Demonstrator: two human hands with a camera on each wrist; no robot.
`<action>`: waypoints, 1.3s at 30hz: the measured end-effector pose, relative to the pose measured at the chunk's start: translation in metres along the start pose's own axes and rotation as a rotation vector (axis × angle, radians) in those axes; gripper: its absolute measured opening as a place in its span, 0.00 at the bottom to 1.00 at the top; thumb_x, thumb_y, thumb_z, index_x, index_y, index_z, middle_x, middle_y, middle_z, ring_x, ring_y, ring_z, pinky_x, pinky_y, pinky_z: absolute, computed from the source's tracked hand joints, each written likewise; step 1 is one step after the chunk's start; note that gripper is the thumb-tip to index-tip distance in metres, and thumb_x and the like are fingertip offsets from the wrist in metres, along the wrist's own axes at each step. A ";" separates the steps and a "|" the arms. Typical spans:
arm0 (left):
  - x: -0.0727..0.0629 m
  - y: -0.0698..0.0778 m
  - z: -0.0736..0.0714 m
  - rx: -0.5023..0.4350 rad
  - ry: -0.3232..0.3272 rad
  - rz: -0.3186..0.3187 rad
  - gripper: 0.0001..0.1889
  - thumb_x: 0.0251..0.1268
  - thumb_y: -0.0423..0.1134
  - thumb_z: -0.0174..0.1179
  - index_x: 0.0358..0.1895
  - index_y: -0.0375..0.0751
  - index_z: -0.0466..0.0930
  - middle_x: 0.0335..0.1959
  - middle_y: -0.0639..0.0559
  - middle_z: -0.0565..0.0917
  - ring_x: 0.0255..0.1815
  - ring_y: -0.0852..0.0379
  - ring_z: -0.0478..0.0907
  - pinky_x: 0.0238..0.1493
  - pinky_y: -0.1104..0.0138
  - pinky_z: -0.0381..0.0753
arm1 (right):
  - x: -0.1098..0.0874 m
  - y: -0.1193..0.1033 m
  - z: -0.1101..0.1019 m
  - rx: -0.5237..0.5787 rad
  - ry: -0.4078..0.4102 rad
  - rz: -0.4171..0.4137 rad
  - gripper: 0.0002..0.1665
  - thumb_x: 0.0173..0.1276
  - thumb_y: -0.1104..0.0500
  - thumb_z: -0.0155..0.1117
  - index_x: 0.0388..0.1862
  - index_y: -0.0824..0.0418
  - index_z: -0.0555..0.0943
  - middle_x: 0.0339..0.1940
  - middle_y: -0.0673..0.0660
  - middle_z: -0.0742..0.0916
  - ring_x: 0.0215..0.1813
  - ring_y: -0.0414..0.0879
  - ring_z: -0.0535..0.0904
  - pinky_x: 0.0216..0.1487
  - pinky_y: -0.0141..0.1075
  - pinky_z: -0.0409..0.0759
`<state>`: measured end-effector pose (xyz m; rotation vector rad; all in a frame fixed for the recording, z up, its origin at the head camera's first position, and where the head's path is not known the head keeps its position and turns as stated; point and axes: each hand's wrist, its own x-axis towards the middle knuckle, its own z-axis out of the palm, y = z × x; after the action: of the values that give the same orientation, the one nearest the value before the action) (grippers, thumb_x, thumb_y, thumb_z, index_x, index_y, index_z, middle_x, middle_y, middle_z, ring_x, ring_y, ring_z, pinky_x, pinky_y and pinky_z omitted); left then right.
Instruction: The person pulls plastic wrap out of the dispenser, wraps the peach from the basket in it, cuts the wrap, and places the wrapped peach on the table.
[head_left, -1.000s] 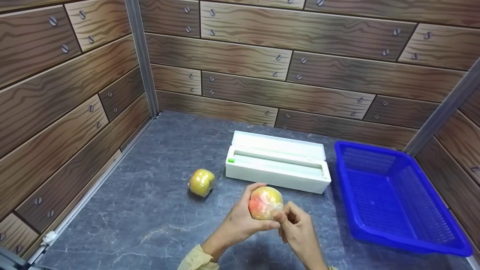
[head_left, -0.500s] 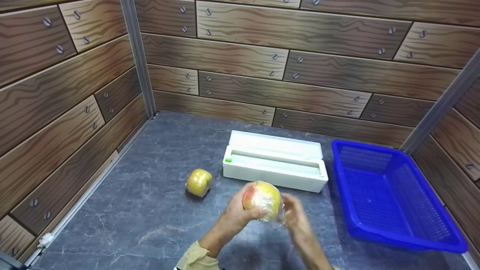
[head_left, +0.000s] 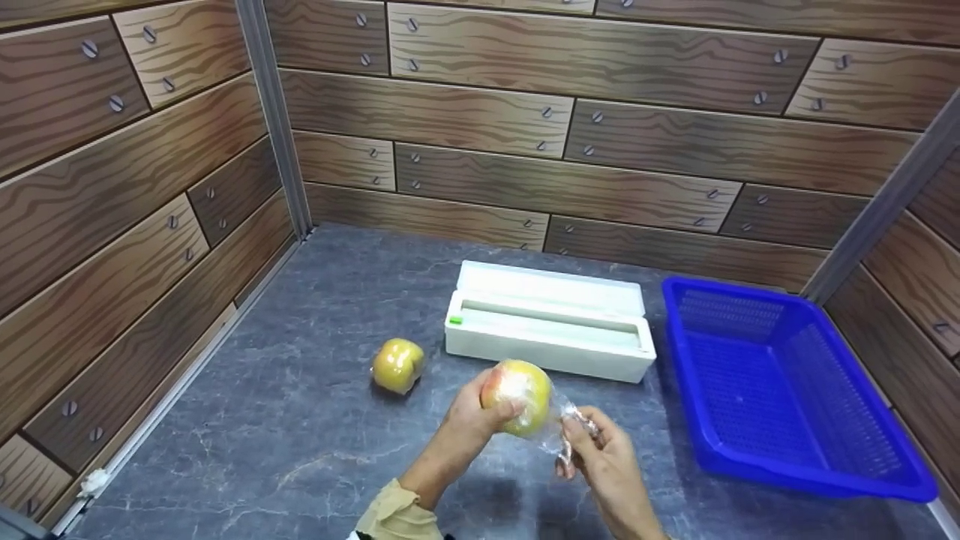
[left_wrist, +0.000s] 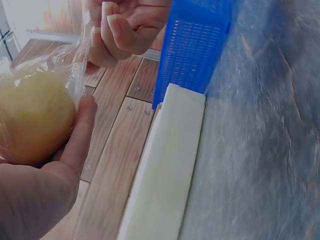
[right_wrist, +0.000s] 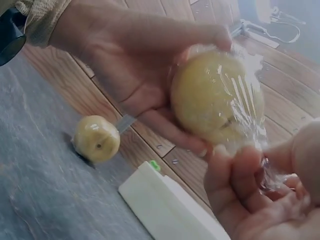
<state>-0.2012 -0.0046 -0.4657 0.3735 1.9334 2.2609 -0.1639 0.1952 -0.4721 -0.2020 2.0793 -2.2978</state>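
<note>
An apple (head_left: 527, 391), yellow with a red patch and wrapped in clear plastic film, is gripped by my left hand (head_left: 466, 421), thumb across its near side. From its right side the film (right_wrist: 252, 120) is drawn out into a gathered tail. My right hand (head_left: 609, 457) pinches that tail between thumb and fingers, a short way from the apple. Both hands are above the table. A second apple (head_left: 398, 366), shiny as if wrapped too, sits on the table to the left. In the right wrist view, a dark spot shows on this second apple (right_wrist: 97, 139).
Behind the hands stands a long white box (head_left: 551, 352) with its lid raised and a green tab at its left end. A blue perforated basket (head_left: 705, 420) is at the right. Wood-patterned walls (head_left: 480, 172) close off the back and sides of the grey table (head_left: 285, 420).
The held apple has turned and shifted slightly left. My right hand has moved from beside the apple's surface outward, and the film now stretches between it and the apple.
</note>
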 end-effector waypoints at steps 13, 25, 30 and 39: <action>0.012 -0.019 0.008 0.034 0.052 -0.029 0.35 0.64 0.39 0.68 0.70 0.27 0.67 0.50 0.37 0.82 0.37 0.54 0.85 0.37 0.58 0.93 | -0.002 -0.016 -0.003 -0.102 0.203 -0.116 0.09 0.79 0.68 0.59 0.42 0.76 0.79 0.20 0.50 0.82 0.17 0.39 0.76 0.21 0.32 0.80; 0.027 -0.032 0.025 0.471 0.121 0.100 0.34 0.53 0.42 0.76 0.61 0.35 0.70 0.40 0.45 0.85 0.29 0.64 0.80 0.27 0.70 0.85 | -0.001 -0.023 0.008 -0.326 0.304 -0.174 0.07 0.78 0.68 0.61 0.42 0.75 0.81 0.22 0.53 0.82 0.16 0.39 0.76 0.18 0.32 0.79; 0.025 -0.038 0.035 0.632 0.122 0.197 0.38 0.53 0.45 0.77 0.64 0.36 0.68 0.41 0.46 0.85 0.34 0.67 0.78 0.33 0.75 0.80 | -0.001 -0.021 0.012 -0.373 0.339 -0.190 0.03 0.76 0.70 0.62 0.41 0.72 0.80 0.29 0.62 0.90 0.15 0.39 0.76 0.18 0.33 0.80; 0.011 -0.043 0.031 0.767 0.019 0.286 0.42 0.61 0.43 0.71 0.75 0.37 0.60 0.59 0.39 0.80 0.50 0.55 0.83 0.46 0.69 0.85 | 0.004 -0.016 0.018 -0.387 0.206 -0.150 0.07 0.74 0.74 0.58 0.49 0.70 0.77 0.19 0.57 0.84 0.13 0.38 0.76 0.15 0.35 0.79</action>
<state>-0.2051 0.0342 -0.5023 0.7451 2.8500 1.5401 -0.1652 0.1786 -0.4541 -0.1396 2.6893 -2.0397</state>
